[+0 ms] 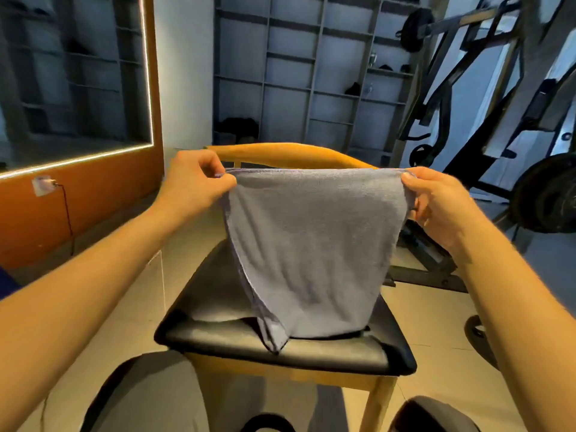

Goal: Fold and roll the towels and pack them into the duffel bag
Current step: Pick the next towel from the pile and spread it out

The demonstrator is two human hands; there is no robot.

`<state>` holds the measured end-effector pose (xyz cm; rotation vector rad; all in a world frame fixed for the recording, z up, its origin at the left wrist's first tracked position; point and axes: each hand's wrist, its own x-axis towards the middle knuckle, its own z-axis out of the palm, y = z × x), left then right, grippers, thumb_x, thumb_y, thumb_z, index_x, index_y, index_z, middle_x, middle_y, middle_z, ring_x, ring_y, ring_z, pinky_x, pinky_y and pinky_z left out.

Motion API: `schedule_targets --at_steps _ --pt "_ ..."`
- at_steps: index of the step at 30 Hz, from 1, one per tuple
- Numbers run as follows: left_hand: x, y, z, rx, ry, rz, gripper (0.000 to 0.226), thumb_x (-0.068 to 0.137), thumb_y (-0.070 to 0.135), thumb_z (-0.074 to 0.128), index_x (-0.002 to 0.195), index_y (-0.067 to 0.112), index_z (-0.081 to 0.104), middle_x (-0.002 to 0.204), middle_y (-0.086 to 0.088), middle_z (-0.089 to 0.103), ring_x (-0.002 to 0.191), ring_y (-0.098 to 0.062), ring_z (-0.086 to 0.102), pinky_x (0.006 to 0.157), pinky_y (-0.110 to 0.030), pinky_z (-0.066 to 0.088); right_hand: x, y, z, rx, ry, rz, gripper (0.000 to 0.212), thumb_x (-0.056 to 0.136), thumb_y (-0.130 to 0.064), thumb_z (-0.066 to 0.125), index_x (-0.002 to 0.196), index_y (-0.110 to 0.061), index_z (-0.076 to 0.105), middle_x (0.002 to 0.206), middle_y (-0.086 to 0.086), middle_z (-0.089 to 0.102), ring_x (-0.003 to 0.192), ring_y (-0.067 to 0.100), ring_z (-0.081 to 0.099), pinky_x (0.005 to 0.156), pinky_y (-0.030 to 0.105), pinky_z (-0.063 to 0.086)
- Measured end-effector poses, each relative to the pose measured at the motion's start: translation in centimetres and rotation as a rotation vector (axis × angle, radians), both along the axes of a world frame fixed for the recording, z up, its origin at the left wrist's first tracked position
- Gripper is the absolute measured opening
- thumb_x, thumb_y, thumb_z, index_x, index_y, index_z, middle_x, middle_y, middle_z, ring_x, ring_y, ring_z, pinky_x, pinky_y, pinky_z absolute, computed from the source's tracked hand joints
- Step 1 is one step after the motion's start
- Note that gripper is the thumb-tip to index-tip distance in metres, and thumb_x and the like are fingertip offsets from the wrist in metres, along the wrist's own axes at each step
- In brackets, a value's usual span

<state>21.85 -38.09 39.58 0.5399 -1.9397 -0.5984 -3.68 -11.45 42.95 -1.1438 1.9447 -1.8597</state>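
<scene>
A grey-blue towel hangs in the air in front of me, doubled over, with its top edge stretched level. My left hand pinches the top left corner. My right hand grips the top right corner. The towel's lower tip droops onto the black padded seat of a wooden chair just below. No duffel bag is in view.
The chair's curved wooden back stands behind the towel. Weight machines and plates fill the right side. A lit mirror on an orange wall is at the left, grey shelving at the back. My knees show at the bottom.
</scene>
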Motion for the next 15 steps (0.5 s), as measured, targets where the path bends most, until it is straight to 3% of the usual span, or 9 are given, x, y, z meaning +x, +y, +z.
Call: schedule_targets --at_steps 3,7,9,12,15 --pt "1.1 -0.2 3.3 -0.070 0.079 0.064 0.004 0.088 0.012 0.073 0.087 0.011 0.069 0.080 -0.001 0.066 0.072 -0.011 0.059 0.067 -0.022 0.049 1.1 1.8 2.0 0.036 0.022 0.282 0.035 0.104 -0.012 0.047 0.084 -0.018 0.074 0.099 0.005 0.072 0.084 0.016 0.069 0.067 0.026 0.057" --pt "2.5 0.3 5.4 -0.059 0.062 -0.033 0.008 0.090 0.007 0.072 0.094 0.013 0.071 0.087 0.002 0.070 0.075 -0.002 0.066 0.067 -0.008 0.051 1.5 1.8 3.0 -0.005 0.059 0.138 0.018 0.104 -0.013 0.053 0.097 -0.009 0.068 0.078 0.001 0.066 0.070 0.015 0.063 0.066 0.029 0.056" --pt "3.1 0.5 5.9 0.006 0.061 -0.105 0.008 0.092 0.006 0.070 0.100 0.008 0.072 0.090 -0.004 0.072 0.078 -0.007 0.069 0.067 -0.009 0.054 1.8 1.8 3.5 -0.075 0.053 0.082 0.016 0.104 -0.013 0.053 0.100 -0.008 0.068 0.077 -0.002 0.069 0.070 0.013 0.066 0.068 0.031 0.057" --pt "4.2 0.5 6.4 0.124 0.053 -0.225 0.010 0.095 0.007 0.067 0.103 0.004 0.071 0.086 0.001 0.073 0.080 -0.009 0.071 0.067 -0.013 0.055 2.6 2.9 4.2 -0.172 -0.010 0.250 0.019 0.103 -0.009 0.048 0.106 -0.007 0.067 0.088 0.002 0.072 0.075 0.014 0.069 0.064 0.026 0.057" --pt "5.1 0.1 6.8 0.298 0.101 -0.437 0.012 0.099 0.004 0.058 0.093 0.009 0.067 0.081 0.004 0.071 0.081 -0.008 0.070 0.072 -0.018 0.057 3.4 3.8 4.8 -0.224 -0.062 0.364 0.024 0.104 -0.009 0.041 0.104 -0.007 0.065 0.082 -0.001 0.071 0.070 0.013 0.068 0.059 0.021 0.054"
